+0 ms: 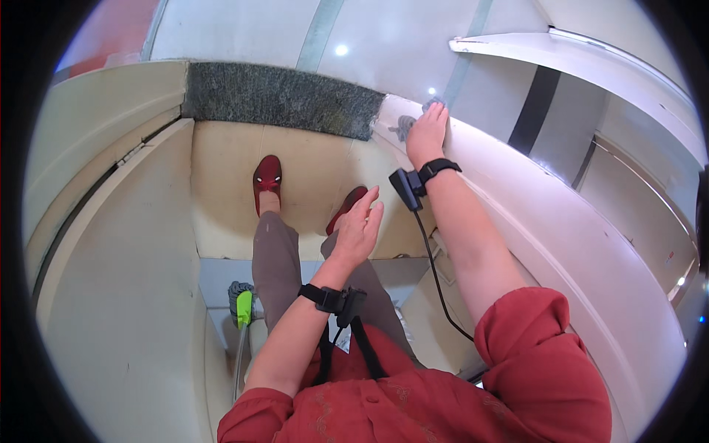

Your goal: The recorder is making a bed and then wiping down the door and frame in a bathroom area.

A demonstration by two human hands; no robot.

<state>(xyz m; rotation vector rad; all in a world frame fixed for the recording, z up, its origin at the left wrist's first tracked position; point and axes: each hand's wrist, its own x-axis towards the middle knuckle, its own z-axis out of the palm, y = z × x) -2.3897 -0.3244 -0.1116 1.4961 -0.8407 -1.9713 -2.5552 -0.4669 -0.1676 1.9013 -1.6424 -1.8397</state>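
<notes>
My right hand (429, 130) reaches forward to the near end of the white door frame (498, 160), its fingers pressed on a grey cloth (433, 104) at the frame's edge. Just left of that hand a grey patch (406, 127) shows on the white surface; whether it is cloth or a reflection, I cannot tell. My left hand (357, 232) hangs in the air above my legs, fingers extended, with nothing in it. Both wrists carry black straps with small devices.
A dark grey stone threshold (277, 99) crosses the beige tiled floor (227, 183) in front of my red shoes. To the left stands a cream door panel (122, 249). A mop with a green head clamp (243, 309) is behind my leg at lower left.
</notes>
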